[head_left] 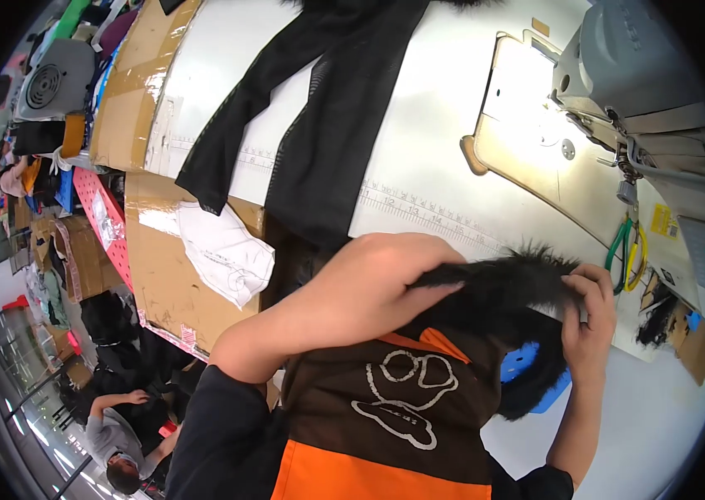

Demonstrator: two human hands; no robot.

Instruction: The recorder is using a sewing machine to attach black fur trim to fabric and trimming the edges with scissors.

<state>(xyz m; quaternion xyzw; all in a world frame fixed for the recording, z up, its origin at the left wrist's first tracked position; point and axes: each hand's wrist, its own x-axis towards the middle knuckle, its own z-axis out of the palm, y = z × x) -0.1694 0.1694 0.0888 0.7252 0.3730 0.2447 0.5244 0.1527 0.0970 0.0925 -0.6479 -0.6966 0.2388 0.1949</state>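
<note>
A strip of black fur (506,287) is stretched between my two hands in front of my apron (386,400), near the table's front edge. My left hand (394,271) is closed on its left end, the thumb pressed against the pile. At the other end, the curled fingers of my right hand (590,321) grip the fur, and a loop of it hangs below. A black garment (336,125) with two long narrow parts lies on the white table (427,150); its far end, edged with fur, runs out of view.
A sewing machine (636,67) stands at the right, its lamp lighting the plate. Scissors (626,254) with green and yellow handles are near it. A white paper pattern piece (231,254) rests on a cardboard box (160,275) at the left. Another person (123,429) sits at lower left.
</note>
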